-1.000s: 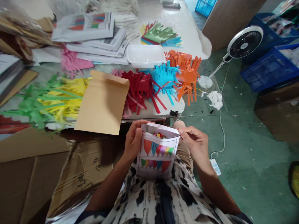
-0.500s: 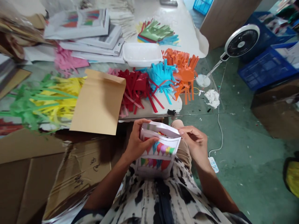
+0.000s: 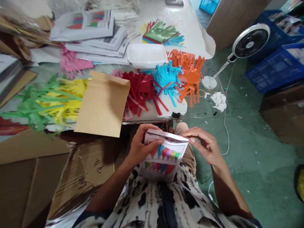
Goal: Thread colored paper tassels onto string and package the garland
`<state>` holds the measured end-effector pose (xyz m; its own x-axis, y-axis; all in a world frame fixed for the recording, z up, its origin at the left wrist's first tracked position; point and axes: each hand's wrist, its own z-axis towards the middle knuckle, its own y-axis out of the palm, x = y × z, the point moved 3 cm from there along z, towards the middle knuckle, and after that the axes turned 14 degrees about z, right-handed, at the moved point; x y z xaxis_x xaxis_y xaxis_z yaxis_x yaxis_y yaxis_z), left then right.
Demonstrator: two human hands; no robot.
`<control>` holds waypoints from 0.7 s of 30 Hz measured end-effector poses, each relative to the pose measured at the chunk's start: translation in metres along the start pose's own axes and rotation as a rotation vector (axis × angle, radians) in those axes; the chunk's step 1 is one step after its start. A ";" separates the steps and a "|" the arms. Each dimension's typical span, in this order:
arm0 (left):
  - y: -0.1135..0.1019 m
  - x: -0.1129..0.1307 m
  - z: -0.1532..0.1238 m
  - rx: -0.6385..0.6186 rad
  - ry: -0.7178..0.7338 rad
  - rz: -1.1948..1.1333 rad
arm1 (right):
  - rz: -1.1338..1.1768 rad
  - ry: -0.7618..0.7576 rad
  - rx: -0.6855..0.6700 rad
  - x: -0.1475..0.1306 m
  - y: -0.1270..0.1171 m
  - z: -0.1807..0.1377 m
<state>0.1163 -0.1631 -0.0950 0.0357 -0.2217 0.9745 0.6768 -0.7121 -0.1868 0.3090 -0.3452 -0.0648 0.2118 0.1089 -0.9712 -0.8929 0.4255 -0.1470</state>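
Printed packet (image 3: 166,154) pinched at top corners by both hands (image 3: 139,147) (image 3: 205,142); envelope (image 3: 102,106) overlaps yellow fringes (image 3: 68,110).

The shirt (image 3: 142,200) is cream with black blotches and rows of grey flecks, a dark strip (image 3: 167,202) down its middle. Short, dark sleeves (image 3: 93,218); tan trousers (image 3: 190,162).
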 end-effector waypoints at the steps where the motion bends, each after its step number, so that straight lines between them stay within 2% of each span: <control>1: 0.000 0.000 0.000 -0.002 -0.005 0.007 | -0.041 -0.018 -0.030 -0.002 0.001 -0.001; 4: -0.001 0.000 0.000 -0.025 -0.007 0.000 | -0.104 -0.076 -0.079 -0.006 0.003 -0.003; 7: -0.003 0.001 0.000 -0.076 -0.012 -0.073 | -0.120 -0.112 -0.039 -0.004 0.005 -0.004; 12: -0.009 -0.003 0.001 -0.164 -0.140 -0.248 | -0.092 -0.134 -0.009 0.002 0.007 -0.003; 15: -0.013 -0.010 0.003 -0.167 -0.173 -0.290 | -0.079 -0.123 -0.013 0.004 0.008 -0.001; 21: -0.016 -0.021 0.005 -0.120 -0.122 -0.227 | -0.084 -0.106 -0.045 0.003 0.011 0.002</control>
<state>0.1089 -0.1439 -0.1117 -0.0135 0.0295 0.9995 0.5856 -0.8099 0.0318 0.3009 -0.3390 -0.0688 0.3256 0.1699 -0.9301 -0.8865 0.3969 -0.2378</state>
